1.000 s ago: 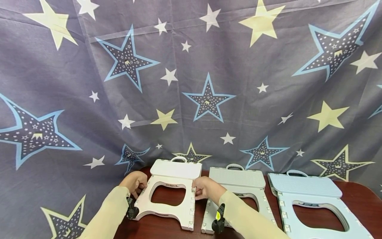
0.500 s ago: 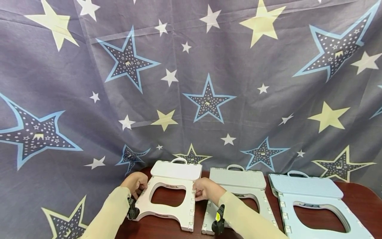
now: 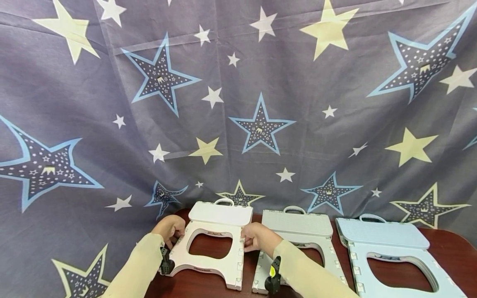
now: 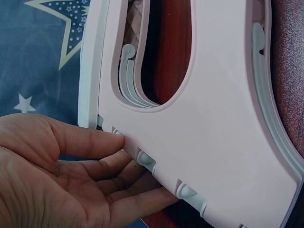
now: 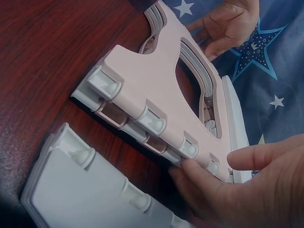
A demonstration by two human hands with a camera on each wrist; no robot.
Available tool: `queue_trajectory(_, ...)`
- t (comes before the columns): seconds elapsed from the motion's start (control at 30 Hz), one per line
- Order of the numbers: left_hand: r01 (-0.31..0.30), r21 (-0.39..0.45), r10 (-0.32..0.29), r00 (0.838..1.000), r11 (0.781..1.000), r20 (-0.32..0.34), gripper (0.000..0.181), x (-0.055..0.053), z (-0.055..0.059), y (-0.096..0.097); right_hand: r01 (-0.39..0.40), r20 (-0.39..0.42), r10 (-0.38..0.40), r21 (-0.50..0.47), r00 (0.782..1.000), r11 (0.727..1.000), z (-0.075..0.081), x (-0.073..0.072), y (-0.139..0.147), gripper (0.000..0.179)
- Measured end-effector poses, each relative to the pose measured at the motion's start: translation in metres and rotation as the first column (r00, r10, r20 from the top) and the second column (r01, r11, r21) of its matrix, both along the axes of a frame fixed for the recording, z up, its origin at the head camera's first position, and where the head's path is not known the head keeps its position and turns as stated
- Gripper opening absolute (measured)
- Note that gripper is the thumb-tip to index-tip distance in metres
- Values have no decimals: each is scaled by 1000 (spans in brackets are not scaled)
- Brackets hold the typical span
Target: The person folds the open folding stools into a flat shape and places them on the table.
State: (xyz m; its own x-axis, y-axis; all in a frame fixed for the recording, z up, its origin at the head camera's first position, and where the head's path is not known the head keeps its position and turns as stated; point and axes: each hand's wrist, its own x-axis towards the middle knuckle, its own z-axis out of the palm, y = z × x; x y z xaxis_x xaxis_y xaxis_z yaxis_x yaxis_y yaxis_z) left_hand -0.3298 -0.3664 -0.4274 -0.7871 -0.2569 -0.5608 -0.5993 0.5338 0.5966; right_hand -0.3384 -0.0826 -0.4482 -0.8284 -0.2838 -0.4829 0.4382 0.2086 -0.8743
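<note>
A pale pink folding step stool [image 3: 208,261] with a white top panel [image 3: 220,212] lies folded flat on the dark red table. My left hand [image 3: 169,230] grips its left side edge. In the left wrist view the thumb [image 4: 90,138] presses the hinged edge while the other fingers reach underneath. My right hand [image 3: 257,236] holds the opposite edge, and in the right wrist view its thumb [image 5: 254,156] sits near the hinges by the top panel. The undersides of the stool and some fingertips are hidden.
A grey-green folded stool [image 3: 296,222] lies just right of the pink one, partly under my right forearm. Further right is a light blue folded stool [image 3: 384,232]. The wooden table [image 3: 443,246] ends against a star-patterned cloth [image 3: 238,103] behind.
Both hands stay on the pink stool's edges, with no visible shift of stool or fingers. The whole head view has slid down very slightly.
</note>
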Motion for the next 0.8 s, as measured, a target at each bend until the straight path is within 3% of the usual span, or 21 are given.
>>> queue_trajectory(0.27,7,-15,-7,1000,1000,-16,42,0,0,1,-3,-5,3,7,1000,1000,2,1,1,13)
queue_trajectory(0.57,21,-19,-22,999,1000,-34,43,2,0,4,4,-6,-4,-1,1000,1000,5,3,3,32)
queue_trajectory(0.8,35,-35,-35,999,999,-2,38,1,-3,3,-6,8,6,-2,1000,1000,6,5,0,48)
